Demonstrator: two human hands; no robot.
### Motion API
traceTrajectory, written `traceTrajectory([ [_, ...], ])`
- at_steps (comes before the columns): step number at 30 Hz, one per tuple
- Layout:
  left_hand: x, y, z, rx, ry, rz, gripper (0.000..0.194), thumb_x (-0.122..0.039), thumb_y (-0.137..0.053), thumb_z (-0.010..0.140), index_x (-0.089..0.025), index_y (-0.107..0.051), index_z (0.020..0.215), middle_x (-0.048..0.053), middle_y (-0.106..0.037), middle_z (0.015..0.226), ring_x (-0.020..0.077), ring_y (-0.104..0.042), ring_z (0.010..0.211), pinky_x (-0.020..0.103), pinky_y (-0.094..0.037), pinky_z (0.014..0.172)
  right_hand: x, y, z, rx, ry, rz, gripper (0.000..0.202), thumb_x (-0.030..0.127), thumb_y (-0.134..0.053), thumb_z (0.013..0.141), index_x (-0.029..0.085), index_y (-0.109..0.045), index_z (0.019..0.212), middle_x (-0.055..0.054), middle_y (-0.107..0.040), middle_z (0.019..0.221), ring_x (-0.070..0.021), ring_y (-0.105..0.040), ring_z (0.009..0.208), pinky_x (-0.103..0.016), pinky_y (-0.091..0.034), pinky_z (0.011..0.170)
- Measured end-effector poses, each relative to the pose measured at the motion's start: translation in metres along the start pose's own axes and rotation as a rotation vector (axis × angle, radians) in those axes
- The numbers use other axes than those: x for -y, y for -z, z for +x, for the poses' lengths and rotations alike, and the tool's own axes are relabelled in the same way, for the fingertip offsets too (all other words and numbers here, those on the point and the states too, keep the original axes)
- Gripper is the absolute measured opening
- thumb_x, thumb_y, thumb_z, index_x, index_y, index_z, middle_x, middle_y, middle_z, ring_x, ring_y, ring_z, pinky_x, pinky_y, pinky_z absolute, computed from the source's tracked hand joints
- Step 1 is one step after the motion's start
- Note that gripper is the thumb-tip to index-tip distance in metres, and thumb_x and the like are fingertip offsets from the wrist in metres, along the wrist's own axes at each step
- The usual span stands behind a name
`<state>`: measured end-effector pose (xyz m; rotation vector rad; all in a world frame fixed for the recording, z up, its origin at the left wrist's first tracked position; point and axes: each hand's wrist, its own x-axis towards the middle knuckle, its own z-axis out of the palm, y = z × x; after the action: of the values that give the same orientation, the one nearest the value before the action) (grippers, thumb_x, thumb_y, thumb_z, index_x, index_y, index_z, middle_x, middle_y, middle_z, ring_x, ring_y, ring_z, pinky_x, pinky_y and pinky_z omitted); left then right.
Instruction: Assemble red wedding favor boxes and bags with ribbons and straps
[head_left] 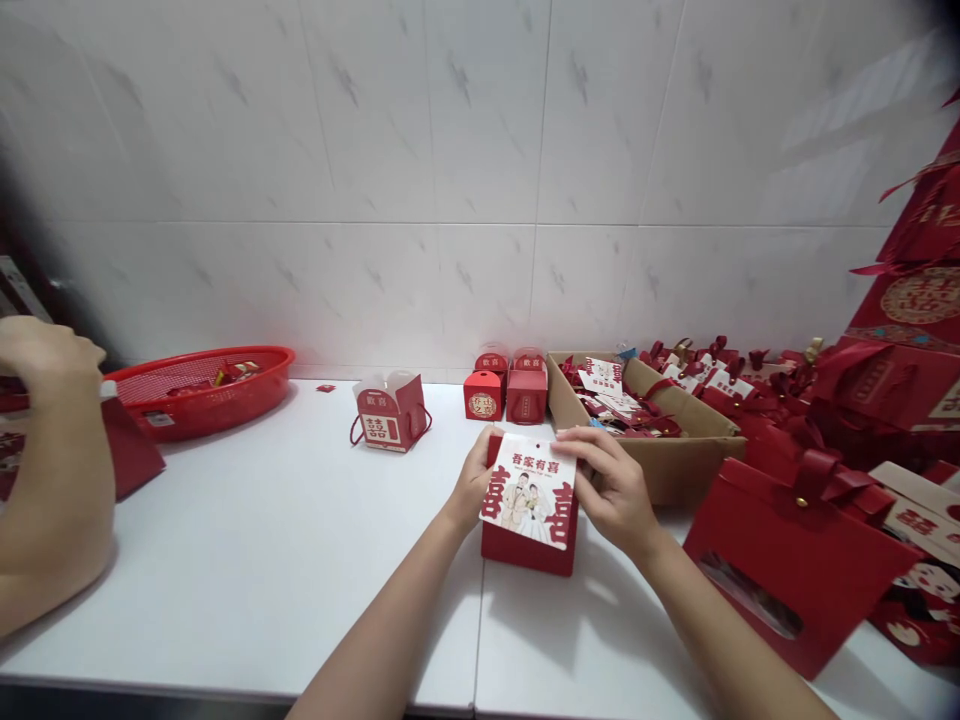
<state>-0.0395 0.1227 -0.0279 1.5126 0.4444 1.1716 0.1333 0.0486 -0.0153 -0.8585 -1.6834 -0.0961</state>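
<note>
A red gift box (525, 556) stands on the white table in front of me. Against its front lies a white card (525, 495) with red characters and a drawn bridal couple. My left hand (474, 482) is closed around the box's left side, its thumb at the card's left edge. The fingers of my right hand (609, 480) curl over the card's upper right corner, against the box; their tips are partly hidden. Just beyond the right hand is an open cardboard carton (675, 465) holding more cards and ribbons.
Small red boxes (527, 390) stand by the wall, and another box with rope handles (391, 412) sits left of them. A red plastic basket (217, 400) is farther left, near another person's arm (56, 480). Red bags (795, 560) crowd the right side.
</note>
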Motion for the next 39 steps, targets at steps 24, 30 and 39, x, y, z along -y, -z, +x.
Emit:
traceTrajectory([
  [24,-0.013,-0.022,-0.005,-0.041,-0.006,0.131,0.029,-0.035,-0.069,0.075,-0.020,-0.048,0.089,0.000,-0.055,0.083,0.0131,-0.054,0.071,0.024,-0.047,0.065,-0.006,-0.020,-0.019,-0.106,-0.427,0.194,0.016,0.031,-0.056,0.085,0.024,-0.057,0.100,-0.001,-0.061,0.086,-0.0161,-0.058,0.072,-0.026,-0.047,0.065],
  [30,-0.014,-0.021,-0.006,-0.023,0.010,0.117,0.031,-0.037,-0.068,0.076,-0.021,-0.044,0.087,-0.004,-0.050,0.073,0.0104,-0.049,0.063,0.021,-0.045,0.058,-0.006,-0.021,-0.020,-0.089,-0.467,0.269,0.017,0.033,-0.056,0.086,0.024,-0.054,0.100,-0.001,-0.060,0.082,-0.0155,-0.057,0.068,-0.026,-0.048,0.061],
  [39,-0.009,-0.017,-0.002,-0.055,0.096,0.046,0.034,-0.035,-0.074,0.069,-0.019,-0.048,0.084,-0.002,-0.056,0.071,0.0127,-0.055,0.064,0.024,-0.048,0.060,-0.012,-0.025,-0.024,-0.063,-0.488,0.335,0.019,0.036,-0.055,0.087,0.025,-0.050,0.102,-0.001,-0.061,0.083,-0.0173,-0.059,0.072,-0.028,-0.049,0.065],
])
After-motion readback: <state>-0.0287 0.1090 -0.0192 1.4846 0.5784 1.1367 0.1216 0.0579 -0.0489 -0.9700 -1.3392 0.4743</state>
